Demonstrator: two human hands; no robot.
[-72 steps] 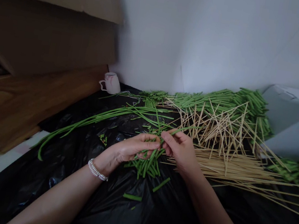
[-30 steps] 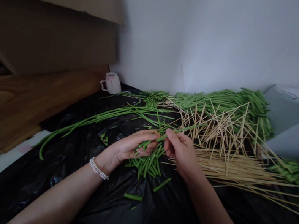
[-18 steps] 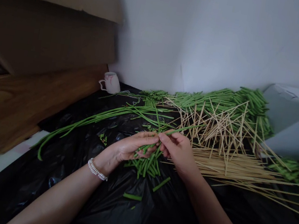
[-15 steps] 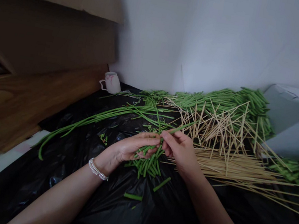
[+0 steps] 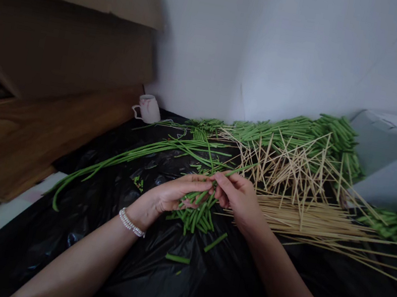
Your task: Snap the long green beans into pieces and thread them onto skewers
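- Through my head camera I see the right hand (image 5: 239, 197) pinching a green stem (image 5: 241, 170) narrowly between thumb and fingers, at mid-scene.
- The left hand (image 5: 180, 190) meets it, fingers curled around short green pieces (image 5: 200, 197).
- Just below, I see a cut pile (image 5: 195, 222) on black plastic (image 5: 203, 293).
- Wooden sticks (image 5: 308, 220) lie right; long stems (image 5: 120, 154), far left.

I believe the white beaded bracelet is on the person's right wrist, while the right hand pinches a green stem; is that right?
Not quite: the head view shows the white beaded bracelet on the left wrist. The right hand does pinch a green stem.
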